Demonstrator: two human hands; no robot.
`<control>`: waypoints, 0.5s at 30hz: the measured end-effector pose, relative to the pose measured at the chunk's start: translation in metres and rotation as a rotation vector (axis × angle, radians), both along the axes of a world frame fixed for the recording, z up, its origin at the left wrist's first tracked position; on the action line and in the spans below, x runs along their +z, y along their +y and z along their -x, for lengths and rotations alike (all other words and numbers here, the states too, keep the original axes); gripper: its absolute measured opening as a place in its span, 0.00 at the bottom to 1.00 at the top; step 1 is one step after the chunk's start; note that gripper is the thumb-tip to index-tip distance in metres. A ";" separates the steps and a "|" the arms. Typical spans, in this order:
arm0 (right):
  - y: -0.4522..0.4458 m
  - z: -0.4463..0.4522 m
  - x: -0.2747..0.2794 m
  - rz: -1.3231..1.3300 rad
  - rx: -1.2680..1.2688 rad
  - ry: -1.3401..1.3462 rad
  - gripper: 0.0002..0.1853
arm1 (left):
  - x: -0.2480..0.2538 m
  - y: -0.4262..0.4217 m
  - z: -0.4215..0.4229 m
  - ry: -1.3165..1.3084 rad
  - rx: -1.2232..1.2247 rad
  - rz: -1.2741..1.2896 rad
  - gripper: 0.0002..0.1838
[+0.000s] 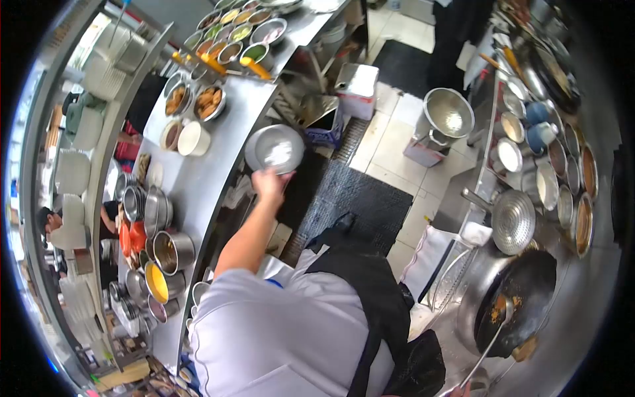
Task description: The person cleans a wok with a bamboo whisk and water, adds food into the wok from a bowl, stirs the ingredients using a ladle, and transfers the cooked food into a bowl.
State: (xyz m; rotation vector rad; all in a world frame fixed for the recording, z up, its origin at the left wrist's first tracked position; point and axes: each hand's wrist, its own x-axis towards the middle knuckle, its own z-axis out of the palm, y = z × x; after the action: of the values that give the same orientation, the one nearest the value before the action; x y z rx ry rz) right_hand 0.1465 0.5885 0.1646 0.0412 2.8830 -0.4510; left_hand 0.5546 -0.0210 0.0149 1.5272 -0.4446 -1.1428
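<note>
My left hand [270, 185] grips the near rim of a round metal bowl [275, 149], held out over the floor beside the steel counter. No food can be made out in the bowl. At the bottom right edge, my right hand [461, 390] is closed on the handle of a long metal ladle [493, 341]. The ladle's head rests inside a dark wok [536, 291], among small orange-brown bits of food [496, 309].
A perforated strainer [513, 221] lies above the wok, near many metal pots of sauces. The steel counter [228, 119] on the left holds bowls of food and a yellow-filled pot [157, 282]. A large pot [448, 114] stands over the tiled floor. People are partly visible behind the shelves.
</note>
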 end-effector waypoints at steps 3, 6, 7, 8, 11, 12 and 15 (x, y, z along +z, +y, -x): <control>0.028 0.014 -0.027 0.136 -0.145 -0.020 0.24 | -0.018 0.019 -0.152 0.087 0.575 0.092 0.16; 0.036 0.029 -0.042 0.233 -0.251 -0.024 0.23 | -0.042 0.014 -0.265 0.182 0.699 0.160 0.24; 0.038 0.033 -0.045 0.266 -0.280 -0.025 0.23 | -0.033 0.009 -0.264 0.207 0.701 0.104 0.29; 0.041 0.040 -0.049 0.301 -0.304 -0.027 0.23 | -0.022 0.003 -0.262 0.234 0.703 0.048 0.34; 0.047 0.067 -0.064 0.427 -0.322 -0.032 0.22 | -0.028 -0.027 -0.234 0.190 0.307 -0.019 0.37; 0.044 0.080 -0.071 0.474 -0.311 -0.057 0.22 | -0.030 -0.047 -0.220 0.198 0.227 0.001 0.36; 0.017 0.098 -0.109 0.542 -0.391 -0.063 0.27 | -0.047 -0.140 -0.219 0.315 -0.014 0.111 0.29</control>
State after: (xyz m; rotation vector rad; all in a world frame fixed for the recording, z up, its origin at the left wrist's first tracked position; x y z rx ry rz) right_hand 0.0483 0.6051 0.0559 0.5194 2.5864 -1.2556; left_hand 0.7736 -0.1611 -0.0316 1.2236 -0.2989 -1.3211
